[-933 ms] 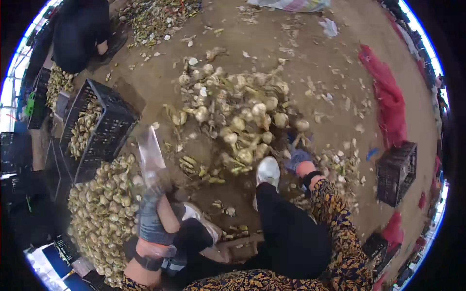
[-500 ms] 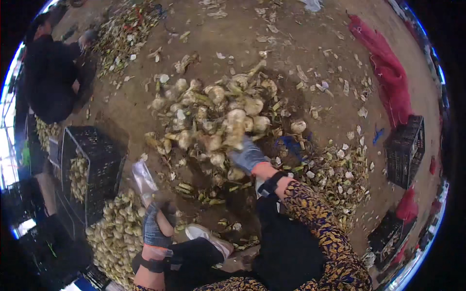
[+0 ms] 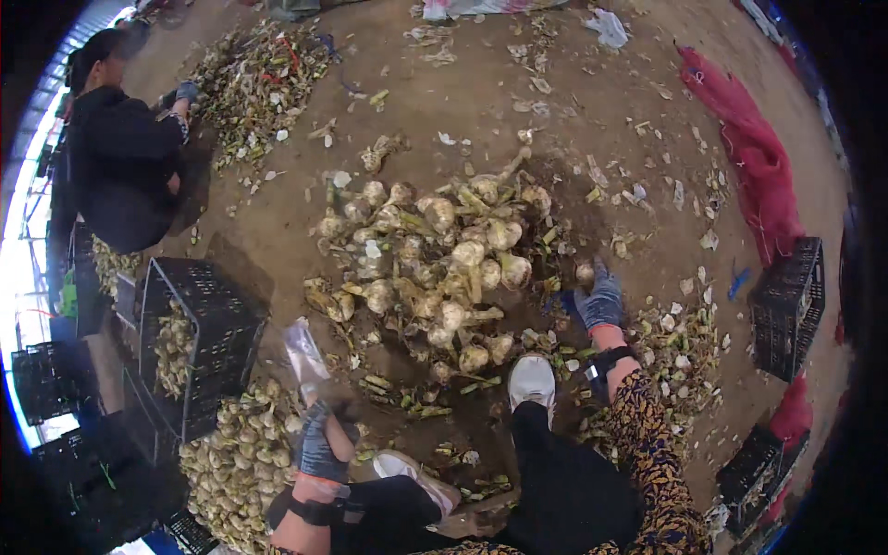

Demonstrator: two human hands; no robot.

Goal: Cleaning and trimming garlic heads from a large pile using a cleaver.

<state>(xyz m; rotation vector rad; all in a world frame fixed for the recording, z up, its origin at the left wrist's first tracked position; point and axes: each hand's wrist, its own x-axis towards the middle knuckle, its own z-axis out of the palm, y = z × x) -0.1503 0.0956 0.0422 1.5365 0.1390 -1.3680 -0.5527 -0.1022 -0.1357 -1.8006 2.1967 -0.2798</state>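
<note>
My right hand [image 3: 599, 298], in a grey glove, reaches down to the ground right of a pile of garlic [image 3: 444, 259]. Its thumb and fingers close round a single garlic bulb [image 3: 585, 271]. The piled bulbs still carry stalks and lie in a heap ahead of me. Near my left leg, my gloved left hand [image 3: 322, 439] is wrapped round the handle of what looks like a knife [image 3: 303, 351], its broad shiny blade pointing away from me. The handle itself is hidden by the fingers. Beside that hand lies a heap of trimmed garlic bulbs [image 3: 240, 453].
A black crate [image 3: 217, 314] with garlic inside lies tipped at left. A co-worker [image 3: 120, 157] sits beyond it by a scrap pile [image 3: 259, 92]. Stalk trimmings [image 3: 680, 361], a red mesh sack [image 3: 754, 157] and another black crate [image 3: 788, 310] are at right.
My right hand has moved from the near edge of the garlic pile rightward to the separate bulb. The left hand keeps its hold on the knife. The whole view has shifted slightly.
</note>
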